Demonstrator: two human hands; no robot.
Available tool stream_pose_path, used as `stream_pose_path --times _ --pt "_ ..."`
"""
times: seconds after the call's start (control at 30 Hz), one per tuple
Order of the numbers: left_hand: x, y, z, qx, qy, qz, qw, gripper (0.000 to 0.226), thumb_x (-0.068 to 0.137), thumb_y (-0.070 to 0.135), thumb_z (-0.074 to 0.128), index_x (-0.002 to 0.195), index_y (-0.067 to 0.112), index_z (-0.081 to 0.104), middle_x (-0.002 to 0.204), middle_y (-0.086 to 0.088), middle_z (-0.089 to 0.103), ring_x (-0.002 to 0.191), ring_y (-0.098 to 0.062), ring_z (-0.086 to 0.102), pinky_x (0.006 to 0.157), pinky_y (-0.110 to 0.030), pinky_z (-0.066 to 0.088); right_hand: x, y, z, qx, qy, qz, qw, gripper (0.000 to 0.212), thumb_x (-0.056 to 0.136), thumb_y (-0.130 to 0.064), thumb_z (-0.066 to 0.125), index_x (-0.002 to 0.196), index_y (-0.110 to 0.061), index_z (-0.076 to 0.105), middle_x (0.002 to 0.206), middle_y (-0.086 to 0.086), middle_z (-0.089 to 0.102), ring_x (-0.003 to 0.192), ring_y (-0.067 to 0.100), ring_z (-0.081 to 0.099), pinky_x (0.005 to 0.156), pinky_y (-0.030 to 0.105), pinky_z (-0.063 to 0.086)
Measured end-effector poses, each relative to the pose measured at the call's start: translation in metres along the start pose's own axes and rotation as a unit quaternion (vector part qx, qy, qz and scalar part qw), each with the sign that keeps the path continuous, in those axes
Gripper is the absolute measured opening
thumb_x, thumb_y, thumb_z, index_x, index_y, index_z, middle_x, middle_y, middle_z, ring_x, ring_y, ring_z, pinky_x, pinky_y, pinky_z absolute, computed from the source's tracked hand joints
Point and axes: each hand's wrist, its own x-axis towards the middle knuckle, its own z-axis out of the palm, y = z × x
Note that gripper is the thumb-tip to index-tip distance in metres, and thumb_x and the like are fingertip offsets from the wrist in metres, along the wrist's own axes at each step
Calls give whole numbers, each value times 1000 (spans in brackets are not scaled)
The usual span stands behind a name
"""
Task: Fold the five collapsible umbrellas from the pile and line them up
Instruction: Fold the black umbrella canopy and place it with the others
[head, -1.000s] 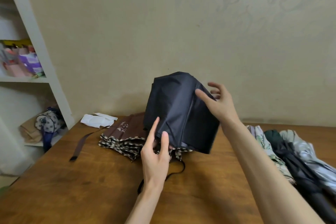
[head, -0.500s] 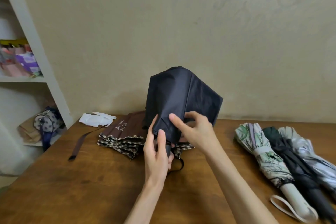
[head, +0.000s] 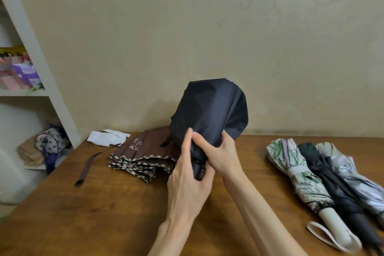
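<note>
Two bare forearms rise from the bottom edge of the frame over the brown wooden worktop and meet just below centre. There the left hand grips the gathered lower end of the navy umbrella, its fingers lying up along the cloth. The right hand closes on the same bunch from the right, its fingers curled round the fabric and touching the left hand. Above both hands the navy canopy stands upright and still loose, ballooning toward the centre of the frame. At lower right three rolled umbrellas lie side by side, touching, their handles toward the camera: a floral umbrella with a cream handle and a pale wrist loop, a dark umbrella and a silver umbrella partly cut off by the right edge. Just left of the hands and a little farther back lies the brown umbrella, collapsed but not rolled, with a checked border and its closure strap trailing left across the wood. Beyond it, near the back edge of the worktop, sits crumpled white paper. At the left edge stands a white shelf unit holding colourful packets on an upper level and a dotted bag lower down. A beige wall fills the upper frame.
</note>
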Motion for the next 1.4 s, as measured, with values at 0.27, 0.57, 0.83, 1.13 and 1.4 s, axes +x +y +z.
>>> stream_pose_path --times 0.27,0.57,0.83,1.13,1.4 --pt "4 -12 1 -10 74 -64 995 82 92 60 63 164 32 36 111 19 70 101 1 72 80 -9 53 -3 -16 -12 -35 -143 -17 989 44 92 -55 76 123 -24 68 109 -15 77 101 3 73 84 25 64" --pt "17 -38 -19 -162 65 -108 979 63 96 41 71 154 25 53 141 15 66 130 1 60 111 -25 50 27 -23 -63 -220 163 -193 942 54 92 -36 81 138 -31 53 116 -3 58 95 9 58 77 30 54" --pt "19 -47 -25 -158 79 -94 980 80 84 44 82 156 27 51 148 19 60 137 3 53 114 -25 48 65 -49 -88 -165 17 -176 970 9 100 -18 74 109 -21 75 101 1 77 93 18 74 78 33 63" --pt "20 -54 -28 -163 89 -103 977 79 85 44 82 156 30 50 151 17 58 142 -3 51 120 -41 46 78 -82 -112 -305 -116 -138 935 19 99 -29 75 89 -14 72 82 8 77 71 19 67 65 25 50" --pt "18 -56 -25 -154 95 -94 979 76 88 41 82 157 31 50 153 16 57 143 -4 51 120 -44 46 66 -66 -108 -347 -42 -184 919 9 95 -22 79 87 -22 76 86 -7 77 80 12 72 74 29 53"
